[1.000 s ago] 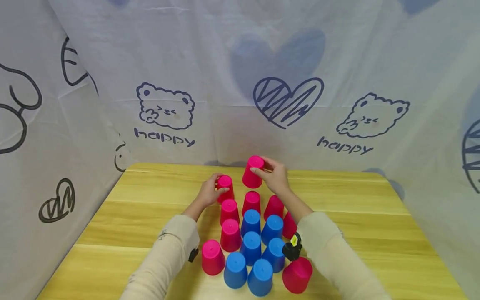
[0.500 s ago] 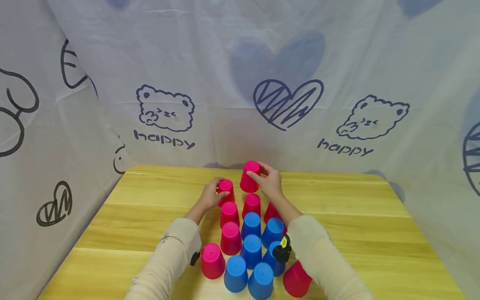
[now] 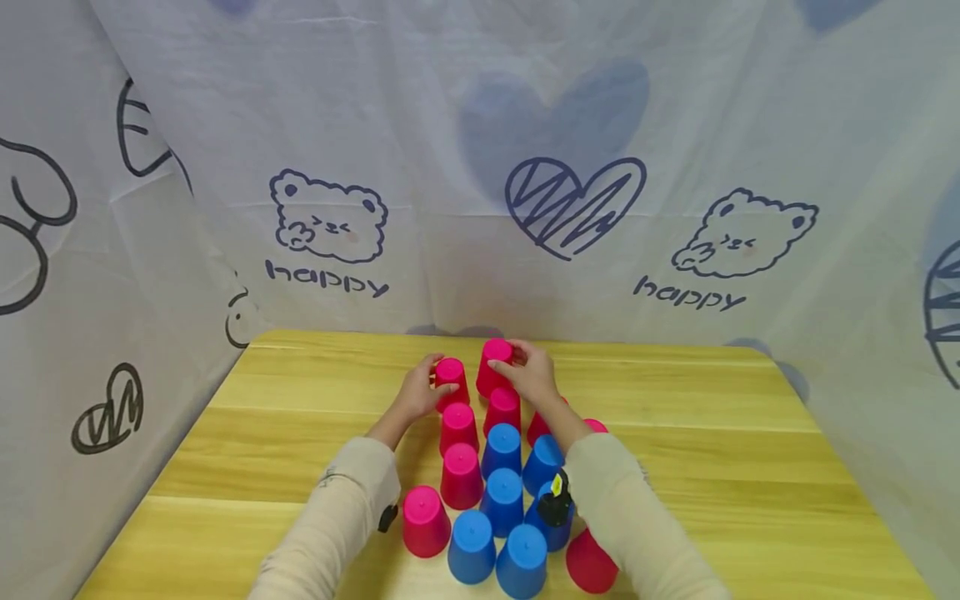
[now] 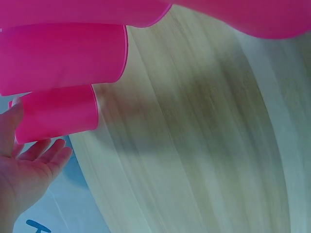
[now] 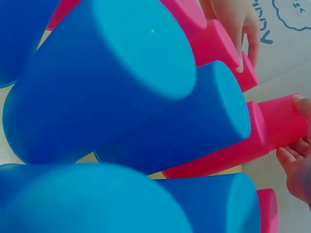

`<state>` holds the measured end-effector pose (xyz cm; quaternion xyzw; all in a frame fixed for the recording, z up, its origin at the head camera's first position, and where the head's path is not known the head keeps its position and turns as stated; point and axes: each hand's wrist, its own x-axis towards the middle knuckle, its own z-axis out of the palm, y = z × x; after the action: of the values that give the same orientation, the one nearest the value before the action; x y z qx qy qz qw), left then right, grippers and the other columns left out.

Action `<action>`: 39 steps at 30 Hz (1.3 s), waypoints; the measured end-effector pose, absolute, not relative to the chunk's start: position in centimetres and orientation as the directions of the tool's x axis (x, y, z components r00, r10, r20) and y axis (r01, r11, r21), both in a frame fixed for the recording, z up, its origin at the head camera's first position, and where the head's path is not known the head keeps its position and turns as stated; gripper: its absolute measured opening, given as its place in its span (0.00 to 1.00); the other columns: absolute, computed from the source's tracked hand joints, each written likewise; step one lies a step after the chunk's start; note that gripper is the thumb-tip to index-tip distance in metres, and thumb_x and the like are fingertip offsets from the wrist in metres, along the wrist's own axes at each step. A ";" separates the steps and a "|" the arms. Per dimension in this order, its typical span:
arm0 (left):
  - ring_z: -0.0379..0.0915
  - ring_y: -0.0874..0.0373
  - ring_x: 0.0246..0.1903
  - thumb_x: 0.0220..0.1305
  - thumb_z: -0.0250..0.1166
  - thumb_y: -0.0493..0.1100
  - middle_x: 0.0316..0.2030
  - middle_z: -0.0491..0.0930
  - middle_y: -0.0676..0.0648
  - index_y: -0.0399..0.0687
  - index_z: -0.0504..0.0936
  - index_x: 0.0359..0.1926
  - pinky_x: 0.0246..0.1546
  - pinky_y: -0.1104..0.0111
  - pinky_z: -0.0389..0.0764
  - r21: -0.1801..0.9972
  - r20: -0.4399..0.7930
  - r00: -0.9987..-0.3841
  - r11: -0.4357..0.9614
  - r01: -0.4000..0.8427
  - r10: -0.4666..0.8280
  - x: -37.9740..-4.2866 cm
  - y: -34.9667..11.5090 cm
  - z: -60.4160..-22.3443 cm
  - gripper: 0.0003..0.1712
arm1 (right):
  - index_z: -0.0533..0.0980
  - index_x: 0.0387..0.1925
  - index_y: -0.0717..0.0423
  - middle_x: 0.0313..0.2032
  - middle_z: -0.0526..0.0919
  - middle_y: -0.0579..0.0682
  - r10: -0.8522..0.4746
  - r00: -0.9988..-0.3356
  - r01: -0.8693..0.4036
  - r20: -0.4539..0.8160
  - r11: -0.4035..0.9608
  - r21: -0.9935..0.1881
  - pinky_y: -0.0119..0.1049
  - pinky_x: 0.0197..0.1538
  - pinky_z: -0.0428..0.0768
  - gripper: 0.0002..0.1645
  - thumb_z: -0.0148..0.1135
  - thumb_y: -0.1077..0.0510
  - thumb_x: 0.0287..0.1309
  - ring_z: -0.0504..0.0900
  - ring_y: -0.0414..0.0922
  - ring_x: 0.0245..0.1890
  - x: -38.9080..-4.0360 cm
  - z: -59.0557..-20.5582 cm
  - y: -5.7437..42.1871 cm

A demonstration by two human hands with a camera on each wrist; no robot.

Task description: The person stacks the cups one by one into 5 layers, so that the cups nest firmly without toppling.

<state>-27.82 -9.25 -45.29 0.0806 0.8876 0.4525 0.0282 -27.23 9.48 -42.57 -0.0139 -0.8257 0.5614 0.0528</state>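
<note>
While left hand (image 3: 417, 392) pinches a pink tapered plastic cup (image 3: 452, 372), presumably to steady it, right hand (image 3: 534, 373) pinches a matching cup (image 3: 489, 380), likely to hold it mouth-down.

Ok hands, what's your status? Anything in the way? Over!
Left hand holding back-left pink cup. Right hand gripping second pink cup, can't tell if set down. Possible snag: third pink cup, close on near side.

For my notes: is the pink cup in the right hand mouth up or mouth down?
Mouth down: the pink cup in the right hand shows its closed, narrower end on top.
</note>
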 end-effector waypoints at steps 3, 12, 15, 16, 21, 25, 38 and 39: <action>0.68 0.35 0.56 0.59 0.63 0.38 0.58 0.68 0.28 0.30 0.59 0.64 0.56 0.51 0.73 0.805 -0.005 -0.985 0.585 0.098 0.172 -27.6 -9.7 -45.2 0.35 | 0.73 0.54 0.63 0.50 0.79 0.62 0.088 -0.994 -0.029 0.068 0.384 -0.923 0.44 0.53 0.79 0.27 0.66 0.59 0.52 0.78 0.56 0.52 -27.3 -43.0 9.4; 0.69 0.33 0.54 0.57 0.64 0.36 0.56 0.70 0.27 0.27 0.65 0.60 0.56 0.48 0.72 0.837 0.115 -0.983 0.519 0.173 0.142 -26.4 -11.4 -45.5 0.31 | 0.73 0.53 0.63 0.49 0.79 0.62 0.108 -0.994 0.027 0.022 0.429 -0.903 0.44 0.51 0.80 0.27 0.67 0.58 0.51 0.78 0.56 0.50 -27.1 -43.4 8.8; 0.69 0.34 0.55 0.56 0.64 0.35 0.55 0.71 0.28 0.27 0.68 0.57 0.55 0.47 0.72 0.860 0.159 -0.981 0.473 0.192 0.109 -25.7 -11.4 -45.8 0.29 | 0.73 0.53 0.62 0.49 0.78 0.61 0.107 -0.994 0.047 0.002 0.450 -0.892 0.44 0.51 0.80 0.28 0.68 0.57 0.51 0.77 0.56 0.51 -27.1 -43.7 8.9; 0.69 0.34 0.54 0.56 0.65 0.36 0.55 0.72 0.28 0.27 0.69 0.57 0.54 0.47 0.72 0.864 0.165 -0.981 0.465 0.194 0.102 -25.5 -11.4 -45.9 0.28 | 0.73 0.53 0.62 0.49 0.78 0.61 0.107 -0.994 0.053 -0.004 0.456 -0.889 0.44 0.51 0.80 0.28 0.68 0.57 0.51 0.77 0.55 0.51 -27.1 -43.8 8.9; 0.71 0.34 0.52 0.54 0.66 0.35 0.52 0.74 0.29 0.28 0.73 0.54 0.52 0.47 0.73 0.857 0.202 -0.975 0.465 0.221 0.090 -24.4 -11.7 -46.4 0.25 | 0.72 0.53 0.62 0.49 0.78 0.60 0.106 -0.994 0.067 -0.019 0.480 -0.875 0.44 0.50 0.81 0.28 0.68 0.57 0.51 0.77 0.55 0.50 -27.0 -44.1 8.8; 0.70 0.37 0.54 0.54 0.67 0.36 0.53 0.75 0.32 0.30 0.74 0.53 0.53 0.48 0.73 0.894 0.196 -0.979 0.401 0.201 0.055 -23.6 -12.3 -46.5 0.26 | 0.72 0.52 0.62 0.48 0.78 0.61 0.084 -0.996 0.058 -0.019 0.493 -0.868 0.43 0.48 0.81 0.27 0.68 0.58 0.50 0.77 0.55 0.49 -27.1 -44.0 8.5; 0.73 0.41 0.52 0.54 0.67 0.40 0.52 0.76 0.35 0.35 0.73 0.55 0.53 0.55 0.77 0.955 0.057 -0.979 0.274 0.111 0.197 -20.7 -12.3 -47.1 0.27 | 0.73 0.52 0.61 0.47 0.79 0.60 0.058 -0.998 0.038 -0.006 0.562 -0.826 0.42 0.44 0.83 0.27 0.68 0.56 0.50 0.77 0.54 0.47 -27.4 -44.3 8.7; 0.73 0.42 0.52 0.55 0.67 0.40 0.52 0.76 0.36 0.36 0.73 0.55 0.52 0.56 0.77 0.956 0.046 -0.977 0.276 0.103 0.209 -20.7 -12.2 -47.1 0.27 | 0.73 0.52 0.61 0.47 0.79 0.60 0.055 -0.998 0.038 -0.008 0.567 -0.823 0.41 0.44 0.83 0.27 0.68 0.56 0.51 0.77 0.54 0.47 -27.4 -44.4 8.7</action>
<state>-20.66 -12.22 -47.13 0.0978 0.7975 0.5937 0.0443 -27.43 8.68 -44.39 -0.0261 -0.8852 0.4643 0.0092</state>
